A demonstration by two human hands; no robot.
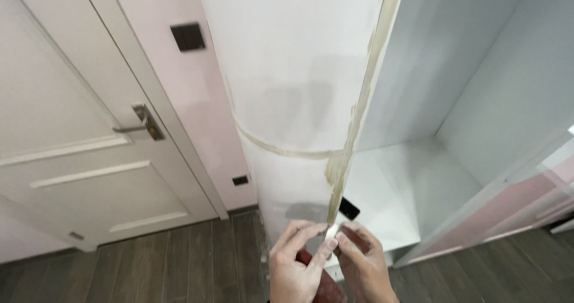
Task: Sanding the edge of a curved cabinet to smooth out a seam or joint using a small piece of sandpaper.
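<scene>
Both hands pinch 1 small pale strip of masking tape (330, 233) at the bottom of the cabinet side panel's (299, 99) front edge; the left hand (296, 267) closes thumb and forefinger on it from the left, the right hand (362, 267) grips it from the right, and a dark red object (311, 273), too hidden to name, sits beneath them. The tape (365, 93) is yellowish-beige, wrinkled and ragged, running up that edge with a second band (281, 149) curving across the panel's face; left of the panel are a white door (72, 159) and lever handle (140, 123), right of it the open shelf (406, 183). As I judge it, a sharp pull could tear the brittle strip, leaving fragments stuck, or lift paint from the panel.
</scene>
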